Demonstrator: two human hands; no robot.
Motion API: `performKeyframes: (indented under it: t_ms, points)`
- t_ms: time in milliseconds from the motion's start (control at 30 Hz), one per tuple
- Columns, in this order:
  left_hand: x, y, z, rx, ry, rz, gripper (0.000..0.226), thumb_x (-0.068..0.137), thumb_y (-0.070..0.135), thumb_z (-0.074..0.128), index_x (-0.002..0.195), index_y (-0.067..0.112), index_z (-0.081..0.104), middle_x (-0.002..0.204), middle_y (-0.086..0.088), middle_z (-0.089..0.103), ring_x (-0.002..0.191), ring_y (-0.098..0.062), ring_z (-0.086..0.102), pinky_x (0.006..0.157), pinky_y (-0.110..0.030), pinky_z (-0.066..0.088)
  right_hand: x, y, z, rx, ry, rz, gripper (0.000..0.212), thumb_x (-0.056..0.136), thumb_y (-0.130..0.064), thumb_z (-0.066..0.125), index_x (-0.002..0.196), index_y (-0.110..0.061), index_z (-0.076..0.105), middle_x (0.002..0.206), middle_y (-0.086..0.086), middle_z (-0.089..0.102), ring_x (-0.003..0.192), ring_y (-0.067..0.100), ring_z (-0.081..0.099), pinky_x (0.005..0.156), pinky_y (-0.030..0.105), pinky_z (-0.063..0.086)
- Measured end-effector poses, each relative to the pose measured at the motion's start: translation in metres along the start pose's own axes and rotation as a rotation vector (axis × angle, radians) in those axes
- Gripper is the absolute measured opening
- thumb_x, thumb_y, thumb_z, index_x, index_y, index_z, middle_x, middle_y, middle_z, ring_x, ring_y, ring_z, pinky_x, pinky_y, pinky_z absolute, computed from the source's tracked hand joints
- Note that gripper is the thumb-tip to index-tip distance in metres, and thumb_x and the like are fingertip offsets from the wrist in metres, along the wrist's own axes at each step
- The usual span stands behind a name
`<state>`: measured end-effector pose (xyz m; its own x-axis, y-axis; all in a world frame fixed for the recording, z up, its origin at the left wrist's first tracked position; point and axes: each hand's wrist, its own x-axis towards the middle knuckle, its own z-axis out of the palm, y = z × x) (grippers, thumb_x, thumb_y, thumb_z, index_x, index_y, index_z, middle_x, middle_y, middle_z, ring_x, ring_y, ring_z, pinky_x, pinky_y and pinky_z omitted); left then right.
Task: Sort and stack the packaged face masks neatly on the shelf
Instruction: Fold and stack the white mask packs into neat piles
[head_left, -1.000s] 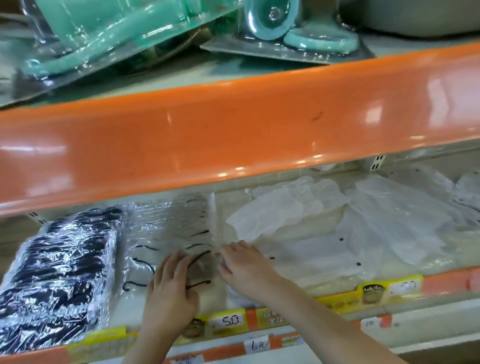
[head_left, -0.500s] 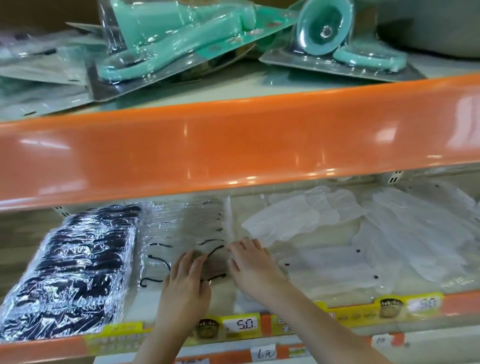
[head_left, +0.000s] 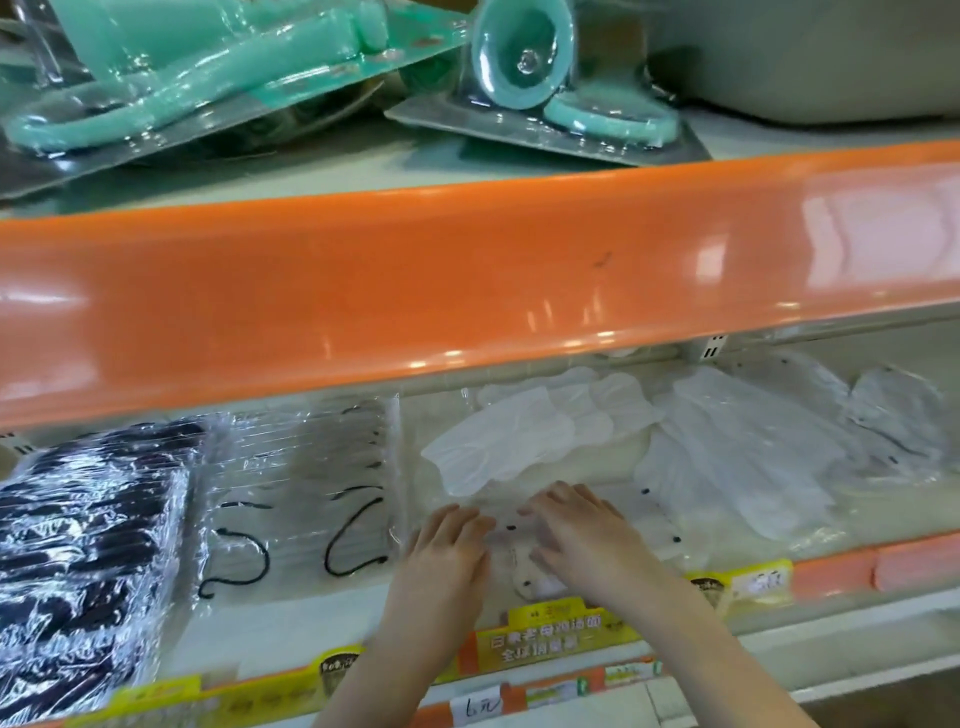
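Note:
On the lower shelf (head_left: 322, 629), a stack of clear packets with black ear loops (head_left: 306, 499) lies left of centre, beside a wrapped bundle of black masks (head_left: 88, 545) at the far left. My left hand (head_left: 447, 551) and my right hand (head_left: 576, 535) lie flat, fingers straight, on a clear packet of white masks (head_left: 524, 566) near the shelf's front. Loose white masks (head_left: 524, 436) are scattered behind my hands, and more white packets (head_left: 743, 467) sprawl to the right.
The orange lip of the upper shelf (head_left: 467, 280) overhangs the lower shelf closely. Teal blister-packed goods (head_left: 218, 83) lie on top of it. Yellow and orange price labels (head_left: 550, 639) line the lower shelf's front edge.
Both hands have moved right, off the clear packets with black loops and onto the white mask packet. The camera view has shifted slightly.

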<state>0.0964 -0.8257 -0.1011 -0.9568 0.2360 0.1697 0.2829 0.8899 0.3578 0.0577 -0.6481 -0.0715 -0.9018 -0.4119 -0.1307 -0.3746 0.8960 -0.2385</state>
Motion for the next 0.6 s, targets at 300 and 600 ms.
performKeyframes:
  t_ms: [300,600]
  points:
    - [0.025,0.033,0.014,0.109,-0.235,-0.092,0.1,0.057,0.063,0.079,0.138,0.022,0.037,0.144,-0.013,0.044,0.129,-0.032,0.048,0.098,-0.044,0.044,-0.013,0.054,-0.009,-0.038,-0.093,0.131,0.084,0.076,-0.052,0.07,0.144,-0.027,0.028,0.141,-0.004,0.03,0.134,0.02,0.027,0.106,0.039,0.03]
    - [0.029,0.035,0.023,-0.092,-0.048,-0.115,0.041,0.093,0.028,0.041,0.131,0.019,0.054,0.138,-0.004,0.051,0.129,-0.028,0.045,0.099,-0.037,0.038,-0.01,0.064,-0.01,-0.016,-0.031,0.15,0.064,0.078,-0.055,0.067,0.129,-0.027,0.04,0.128,-0.008,0.036,0.124,0.017,0.034,0.099,0.036,0.033]
